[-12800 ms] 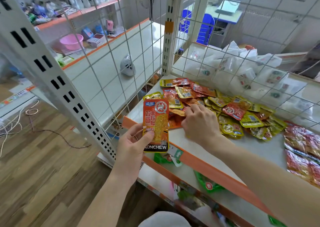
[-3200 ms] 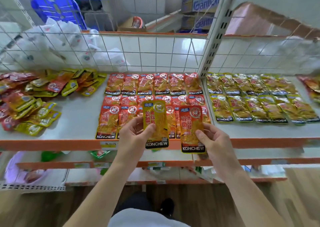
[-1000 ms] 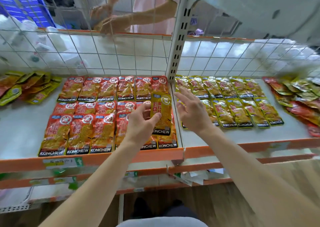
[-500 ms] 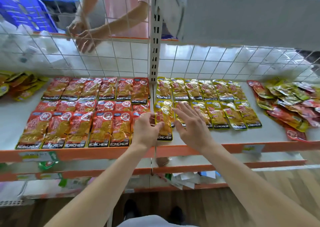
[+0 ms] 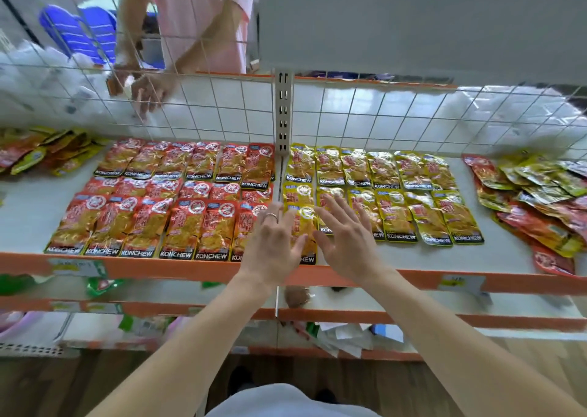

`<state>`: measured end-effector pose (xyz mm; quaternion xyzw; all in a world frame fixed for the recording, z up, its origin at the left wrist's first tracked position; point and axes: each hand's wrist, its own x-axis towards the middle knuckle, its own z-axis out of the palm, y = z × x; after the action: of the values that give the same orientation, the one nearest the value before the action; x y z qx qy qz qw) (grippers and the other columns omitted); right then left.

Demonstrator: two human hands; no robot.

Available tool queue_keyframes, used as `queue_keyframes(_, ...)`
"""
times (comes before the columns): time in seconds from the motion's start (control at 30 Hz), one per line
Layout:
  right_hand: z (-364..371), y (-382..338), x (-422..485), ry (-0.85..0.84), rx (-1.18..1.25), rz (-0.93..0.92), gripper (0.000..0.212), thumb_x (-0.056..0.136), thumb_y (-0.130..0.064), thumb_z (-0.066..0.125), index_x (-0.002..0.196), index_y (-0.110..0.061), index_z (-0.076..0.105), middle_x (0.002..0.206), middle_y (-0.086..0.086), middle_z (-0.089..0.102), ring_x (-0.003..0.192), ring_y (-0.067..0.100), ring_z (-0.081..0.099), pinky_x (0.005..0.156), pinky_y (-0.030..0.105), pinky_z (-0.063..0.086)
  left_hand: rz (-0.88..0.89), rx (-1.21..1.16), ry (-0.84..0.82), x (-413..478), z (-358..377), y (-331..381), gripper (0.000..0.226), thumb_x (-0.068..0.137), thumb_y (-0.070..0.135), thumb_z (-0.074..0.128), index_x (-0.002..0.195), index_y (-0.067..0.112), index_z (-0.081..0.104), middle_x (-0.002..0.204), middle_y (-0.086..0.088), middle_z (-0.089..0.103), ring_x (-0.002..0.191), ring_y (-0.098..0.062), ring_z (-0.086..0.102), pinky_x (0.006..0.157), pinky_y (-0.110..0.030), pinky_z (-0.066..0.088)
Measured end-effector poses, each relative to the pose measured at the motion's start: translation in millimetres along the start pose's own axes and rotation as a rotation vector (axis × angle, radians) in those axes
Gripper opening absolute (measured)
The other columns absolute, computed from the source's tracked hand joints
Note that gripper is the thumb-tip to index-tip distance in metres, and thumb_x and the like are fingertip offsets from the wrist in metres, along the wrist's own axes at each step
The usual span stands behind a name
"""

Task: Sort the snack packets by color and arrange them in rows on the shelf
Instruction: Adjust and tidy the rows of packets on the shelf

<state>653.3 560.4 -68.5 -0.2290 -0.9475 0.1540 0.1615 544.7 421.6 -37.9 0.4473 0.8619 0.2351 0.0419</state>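
- Left hand: fingers straight and laid flat, thumb resting across a yellow packet; nothing is clenched. A ring sits on one finger.
- Right hand: fingers spread and straight, palm down just right of that same packet, over the front of the yellow rows. Whether it touches them cannot be told.
- The yellow packet lies flat at the front of the shelf, just right of the upright post, its lower edge near the orange lip.
- Red packets: three overlapping rows on the shelf left of the post, brand strips toward the front.
- Yellow packets: two full rows right of the post, and the packet between the hands lies in front of them.
- Unsorted heap of mixed red and yellow packets at the right end; a second mixed heap lies at the far left.
- Wire mesh closes the back of the shelf.
- Behind the mesh, another person in a pink top holds a hand near it.
- Lower shelf: green packets and loose papers.
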Motion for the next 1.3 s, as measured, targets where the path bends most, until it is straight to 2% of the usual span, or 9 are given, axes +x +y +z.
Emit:
queue_keyframes(0.13,1,2,-2,0.041,-0.062,-0.013,0.058,0.097,-0.052,0.032,0.145,-0.025,0.051,0.160,0.001,0.034,0.152,0.017,0.018,0.123,0.051,0.008,0.108,-0.007,-0.052,-8,15,-8,0.048,0.100,0.030,0.057,0.145,0.016,0.051,0.156,-0.007,0.037,0.146,-0.024,0.029,0.119,-0.040,0.032)
queue_keyframes(0.37,3,2,-9,0.082,-0.091,-0.043,0.053,0.098,-0.046,0.037,0.142,-0.022,0.054,0.158,0.004,0.039,0.150,0.018,0.025,0.122,0.051,0.010,0.099,-0.077,-0.025,-13,21,-8,0.041,0.099,0.012,0.054,0.140,0.008,0.058,0.145,-0.014,0.052,0.140,-0.028,0.041,0.113,-0.041,0.041)
queue_keyframes(0.57,1,3,-10,0.058,-0.035,-0.015,0.057,0.097,-0.048,0.032,0.143,-0.022,0.052,0.160,0.002,0.035,0.151,0.017,0.022,0.122,0.049,0.007,0.101,-0.088,-0.018,-13,23,-9,0.040,0.099,0.010,0.054,0.138,0.007,0.058,0.145,-0.013,0.052,0.138,-0.029,0.043,0.112,-0.042,0.042)
queue_keyframes(0.73,2,3,-10,0.091,0.023,0.004,0.053,0.096,-0.042,0.043,0.144,-0.020,0.051,0.160,0.002,0.035,0.151,0.018,0.023,0.122,0.053,0.011,0.160,-0.036,0.052,-15,28,-12,0.044,0.096,0.006,0.055,0.140,0.006,0.055,0.148,-0.012,0.046,0.141,-0.028,0.038,0.113,-0.041,0.040)
queue_keyframes(0.8,2,3,-11,0.111,0.035,0.003,0.053,0.097,-0.043,0.041,0.143,-0.019,0.051,0.159,0.003,0.036,0.151,0.019,0.025,0.121,0.054,0.014,0.159,-0.021,0.068,-15,29,-12,0.048,0.096,0.010,0.052,0.144,0.008,0.049,0.152,-0.010,0.041,0.143,-0.027,0.033,0.116,-0.040,0.036)
queue_keyframes(0.93,2,4,-10,0.113,0.030,0.022,0.055,0.098,-0.046,0.039,0.145,-0.019,0.048,0.160,0.003,0.035,0.151,0.020,0.024,0.121,0.055,0.015,0.149,-0.008,0.079,-17,30,-10,0.051,0.101,0.031,0.038,0.146,0.008,0.047,0.153,-0.010,0.041,0.144,-0.028,0.031,0.117,-0.048,0.035)
queue_keyframes(1.03,0,3,-12,0.121,0.030,0.027,0.056,0.098,-0.049,0.037,0.146,-0.021,0.047,0.161,0.001,0.032,0.151,0.019,0.022,0.120,0.057,0.015,0.139,-0.016,0.104,-16,28,-10,0.052,0.103,0.037,0.036,0.146,0.010,0.048,0.154,-0.007,0.041,0.145,-0.027,0.030,0.118,-0.044,0.031)
queue_keyframes(1.2,-16,16,-32,0.153,0.032,0.074,0.056,0.096,-0.046,0.043,0.149,-0.026,0.043,0.163,-0.004,0.026,0.153,0.014,0.016,0.120,0.053,0.007,0.160,0.004,0.135,-9,31,0,0.053,0.102,0.041,0.037,0.145,0.013,0.049,0.154,-0.004,0.042,0.141,-0.027,0.035,0.116,-0.043,0.031)
queue_keyframes(1.3,-31,27,-46,0.225,0.014,0.146,0.055,0.096,-0.049,0.044,0.147,-0.028,0.045,0.162,-0.005,0.029,0.152,0.014,0.019,0.117,0.052,0.010,0.204,-0.065,0.153,-2,33,15,0.053,0.101,0.039,0.039,0.145,0.010,0.049,0.151,-0.006,0.045,0.139,-0.027,0.037,0.113,-0.041,0.034)
